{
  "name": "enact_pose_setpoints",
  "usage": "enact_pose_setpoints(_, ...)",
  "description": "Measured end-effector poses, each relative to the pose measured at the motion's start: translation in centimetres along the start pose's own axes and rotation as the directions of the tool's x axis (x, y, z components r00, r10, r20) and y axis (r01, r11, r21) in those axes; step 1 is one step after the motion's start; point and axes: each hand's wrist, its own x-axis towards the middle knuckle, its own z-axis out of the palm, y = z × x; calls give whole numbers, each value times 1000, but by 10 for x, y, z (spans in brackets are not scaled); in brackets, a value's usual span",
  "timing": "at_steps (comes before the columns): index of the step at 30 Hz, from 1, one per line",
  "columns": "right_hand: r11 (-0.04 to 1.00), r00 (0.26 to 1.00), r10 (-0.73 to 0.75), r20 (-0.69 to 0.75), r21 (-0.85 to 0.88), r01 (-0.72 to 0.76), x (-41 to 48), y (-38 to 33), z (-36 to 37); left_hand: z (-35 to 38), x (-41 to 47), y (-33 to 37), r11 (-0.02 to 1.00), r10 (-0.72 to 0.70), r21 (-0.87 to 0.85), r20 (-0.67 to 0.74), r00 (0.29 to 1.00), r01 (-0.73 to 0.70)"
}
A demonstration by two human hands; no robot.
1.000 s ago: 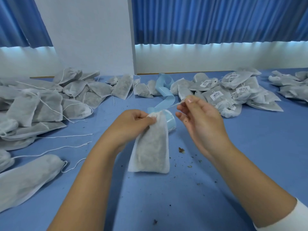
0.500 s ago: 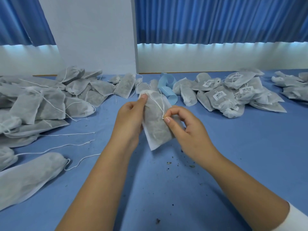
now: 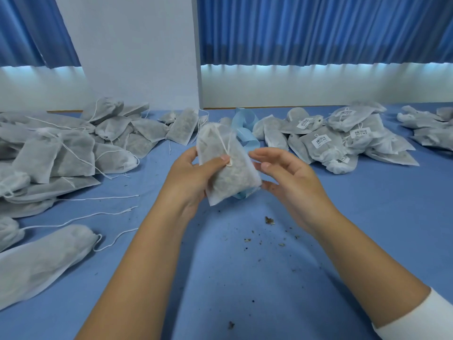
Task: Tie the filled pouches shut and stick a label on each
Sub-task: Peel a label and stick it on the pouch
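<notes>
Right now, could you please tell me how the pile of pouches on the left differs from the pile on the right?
The left pile shows no labels; several pouches in the right pile carry white barcode labels. Long loose strings trail from the left pile across the table; the right pile's strings lie short against its pouches. Both piles are greyish-white filled pouches heaped on the same blue table.

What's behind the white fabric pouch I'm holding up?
A light blue tape strip shows above and below the white fabric pouch, so it runs behind it. The stretch between is covered.
</notes>
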Motion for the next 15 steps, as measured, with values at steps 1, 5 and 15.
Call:
enact_pose_setpoints(1,999,999,8,-38,-47,-10,3,2,-4,-3,3,-1,1000,-3,-14,-48,999,3)
enact_pose_setpoints(5,921,987,131,-92,-357,-156,12,16,-16,-14,14,-4,992,-20,-128,-175,984,-3)
enact_pose_setpoints(15,889,978,209,17,-420,-183,22,35,-10,-5,18,-10,999,11,51,-192,981,-1)
